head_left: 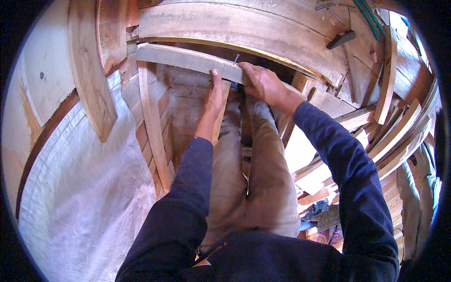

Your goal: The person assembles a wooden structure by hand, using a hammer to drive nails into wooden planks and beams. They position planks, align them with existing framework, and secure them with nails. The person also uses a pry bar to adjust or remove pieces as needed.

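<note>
A narrow wooden board (188, 58) lies crosswise in front of me, below the edge of a wide plank surface. A nail (236, 58) sticks up from its top, tilted slightly. My right hand (267, 83) is closed over the board just right of the nail. My left hand (212, 104) grips where the board meets an upright wooden piece (221, 113); its thumb presses the board's face and its other fingers are mostly hidden. Another upright slat (152, 113) stands under the board's left end.
On the plank surface (225, 22) lie a hammer (341, 39), loose nails (337, 18) and green strips (369, 19). White cloth (94, 188) hangs at left beside a pointed board (91, 70). Stacked lumber (399, 131) and clutter (324, 211) fill the right side.
</note>
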{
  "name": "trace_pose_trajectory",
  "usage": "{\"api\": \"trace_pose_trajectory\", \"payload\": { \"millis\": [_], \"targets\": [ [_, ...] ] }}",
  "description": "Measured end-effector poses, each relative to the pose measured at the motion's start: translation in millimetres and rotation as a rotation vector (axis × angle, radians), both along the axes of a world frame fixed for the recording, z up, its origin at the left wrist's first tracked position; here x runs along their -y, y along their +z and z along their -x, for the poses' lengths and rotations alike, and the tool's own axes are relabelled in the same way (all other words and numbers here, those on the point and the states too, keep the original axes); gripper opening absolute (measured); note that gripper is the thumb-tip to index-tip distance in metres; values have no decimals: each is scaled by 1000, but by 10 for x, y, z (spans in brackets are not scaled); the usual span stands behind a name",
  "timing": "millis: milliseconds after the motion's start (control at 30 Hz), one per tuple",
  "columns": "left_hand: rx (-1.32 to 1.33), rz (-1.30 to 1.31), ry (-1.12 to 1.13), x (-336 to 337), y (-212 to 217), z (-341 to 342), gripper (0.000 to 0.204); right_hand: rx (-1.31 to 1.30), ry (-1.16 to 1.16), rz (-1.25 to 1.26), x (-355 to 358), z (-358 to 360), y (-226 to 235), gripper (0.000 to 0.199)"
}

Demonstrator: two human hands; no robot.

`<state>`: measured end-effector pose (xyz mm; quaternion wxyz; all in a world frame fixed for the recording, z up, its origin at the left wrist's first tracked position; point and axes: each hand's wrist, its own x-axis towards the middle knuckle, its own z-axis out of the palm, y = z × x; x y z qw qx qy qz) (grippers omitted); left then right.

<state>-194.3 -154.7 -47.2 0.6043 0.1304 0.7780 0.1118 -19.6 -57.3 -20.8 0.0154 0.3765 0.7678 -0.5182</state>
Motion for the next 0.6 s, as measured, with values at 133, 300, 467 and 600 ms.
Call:
{"api": "trace_pose_trajectory", "payload": {
  "millis": [133, 300, 467, 600],
  "targets": [
    [5, 39, -1, -26, -37, 10, 94, -29, 0, -58, 1, -8, 17, 67],
    [-9, 14, -58, -24, -23, 18, 96, -20, 79, 22, -100, -37, -9, 69],
    [1, -209, -90, -78, 24, -24, 88, -140, 69, 244, -219, -43, -135, 76],
    [51, -279, -55, -83, 46, -35, 87, -49, 95, 251, -200, -4, -159, 78]
  ]
}}
